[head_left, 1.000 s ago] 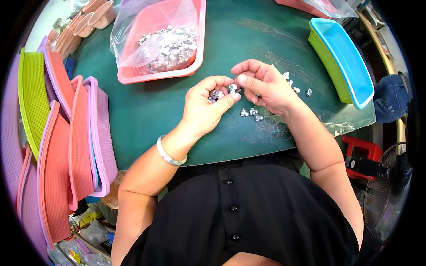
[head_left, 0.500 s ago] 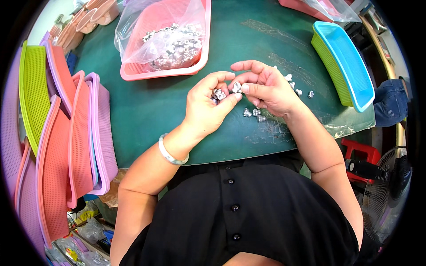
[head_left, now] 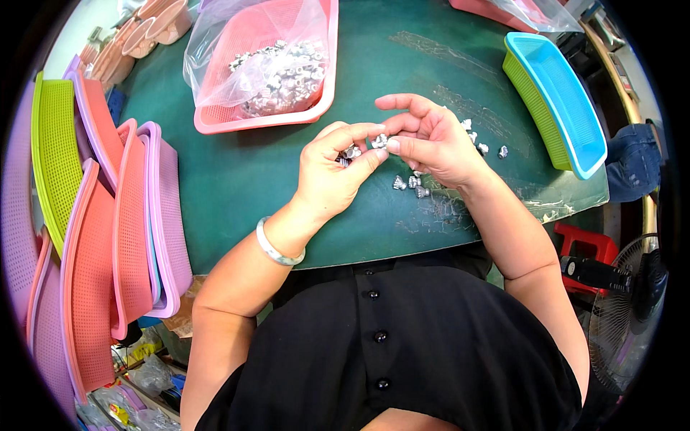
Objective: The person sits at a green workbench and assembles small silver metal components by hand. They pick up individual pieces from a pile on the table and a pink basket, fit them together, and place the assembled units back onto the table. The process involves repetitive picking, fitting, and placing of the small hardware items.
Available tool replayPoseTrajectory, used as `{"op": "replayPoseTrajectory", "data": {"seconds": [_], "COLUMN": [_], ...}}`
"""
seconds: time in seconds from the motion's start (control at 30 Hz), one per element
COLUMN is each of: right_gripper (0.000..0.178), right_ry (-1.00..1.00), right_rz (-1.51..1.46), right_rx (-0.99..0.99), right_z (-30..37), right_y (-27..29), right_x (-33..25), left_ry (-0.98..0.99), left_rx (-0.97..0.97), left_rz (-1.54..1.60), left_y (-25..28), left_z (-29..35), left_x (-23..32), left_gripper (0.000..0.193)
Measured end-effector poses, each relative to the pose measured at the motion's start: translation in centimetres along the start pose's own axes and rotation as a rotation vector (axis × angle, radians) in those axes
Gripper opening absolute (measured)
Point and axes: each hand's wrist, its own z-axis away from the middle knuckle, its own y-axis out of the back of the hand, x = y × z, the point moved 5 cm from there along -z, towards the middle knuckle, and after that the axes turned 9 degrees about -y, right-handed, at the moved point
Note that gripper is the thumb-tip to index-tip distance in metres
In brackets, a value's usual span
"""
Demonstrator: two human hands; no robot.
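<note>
The two bare hands meet over the green table [head_left: 345, 241], with one silvery piece [head_left: 379, 141] at the point where their fingertips converge. In the left hand [head_left: 327, 172], I see thumb and forefinger pinching this piece from below and above, while the other fingers curl around a small cluster of like pieces [head_left: 351, 152]. In the right hand [head_left: 442, 151], the thumb tip rests against the piece and an upper finger is raised away, spread from the thumb; whether a second right finger closes on the far side, I cannot tell. I judge that the work is best done with the left pinch light but steady, the curled fingers just snug enough that the cluster does not spill, and the right thumb pressing squarely so the piece does not twist out. I would also leave the working spot above the loose pieces [head_left: 413, 185] on the table, so that a dropped one lands close by. Beyond the left hand, a pink basket [head_left: 205, 118] holds a bagged heap [head_left: 287, 90] of similar pieces.
</note>
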Motion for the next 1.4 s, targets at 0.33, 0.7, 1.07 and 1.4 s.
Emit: {"op": "replayPoseTrajectory", "data": {"seconds": [0.33,0.7,1.07,1.4], "right_gripper": [0.053,0.053,0.054,0.055], "right_ry": [-0.060,0.119,0.391,0.391], "right_rz": [-0.112,-0.027,0.368,0.418], "right_rx": [-0.081,-0.094,-0.010,-0.060], "right_z": [-0.1,-0.2,0.6,0.7], "right_y": [0.7,0.6,-0.8,-1.7], "right_x": [-0.1,-0.4,-1.1,-0.8], "left_ry": [0.153,0.630,0.771,0.799], "left_rx": [0.048,0.102,0.001,-0.004], "left_rz": [0.307,0.918,0.753,0.770], "left_y": [-0.6,-1.0,-1.7,-1.9], "left_z": [0.4,0.7,1.2,1.2], "left_x": [-0.9,-1.5,-1.6,-1.5], "left_gripper": [0.026,0.018,0.021,0.022]}}
